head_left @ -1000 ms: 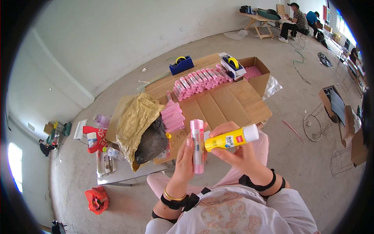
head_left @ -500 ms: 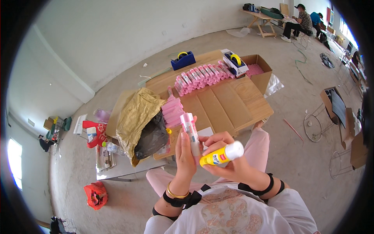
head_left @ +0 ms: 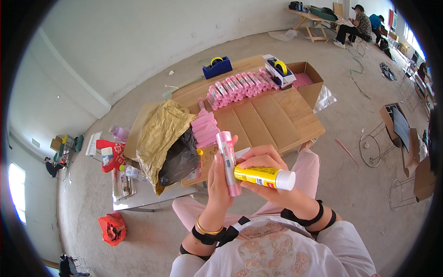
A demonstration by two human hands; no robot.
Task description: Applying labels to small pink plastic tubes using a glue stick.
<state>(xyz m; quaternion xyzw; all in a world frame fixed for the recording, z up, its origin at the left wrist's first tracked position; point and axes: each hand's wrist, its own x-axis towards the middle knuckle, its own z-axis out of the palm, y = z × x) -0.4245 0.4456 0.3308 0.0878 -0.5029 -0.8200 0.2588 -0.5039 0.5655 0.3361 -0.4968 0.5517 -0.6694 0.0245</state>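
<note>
Wooden tabletop [head_left: 302,115], far side of the person; cardboard sheet [head_left: 258,124] on it. Gold-and-black bag [head_left: 161,129] left. Pink tube pile [head_left: 240,87] far side. Left hand [head_left: 217,187] wrapped round a tube, thumb on near face; right hand [head_left: 282,197] pinching a yellow stick, fingers over, thumb under. Pink-ended tube [head_left: 228,161] near-upright, near side of tabletop. Yellow stick [head_left: 256,175] sideways, left end at tube's right edge; contact unclear. Risk: tube could slip or twist if pushed sideways against a light left grip; wrapper could smear or crease.
</note>
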